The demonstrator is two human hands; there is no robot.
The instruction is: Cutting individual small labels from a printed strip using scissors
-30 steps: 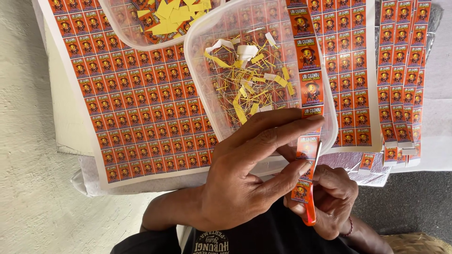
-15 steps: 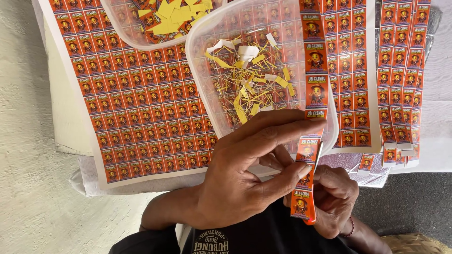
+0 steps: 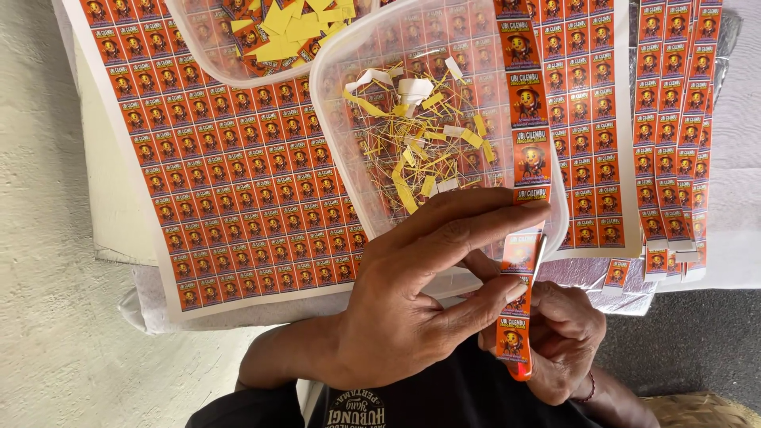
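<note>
both hands (image 3: 412,309) pinch glossy orange sticker strip (image 3: 519,261).

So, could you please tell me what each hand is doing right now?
Left hand: closed, pinching the orange sticker strip.
Right hand: closed around an orange-handled cutting tool.

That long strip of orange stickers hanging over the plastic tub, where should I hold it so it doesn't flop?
Probably pinch the sticker strip near its lower end, coming in from the sides with thumb and fingers. It is thin, flat and floppy, so a flat pinch suits it best. The left hand already holds it that way, with the right hand just beneath. Its upper part lies across the clear tub.
</note>
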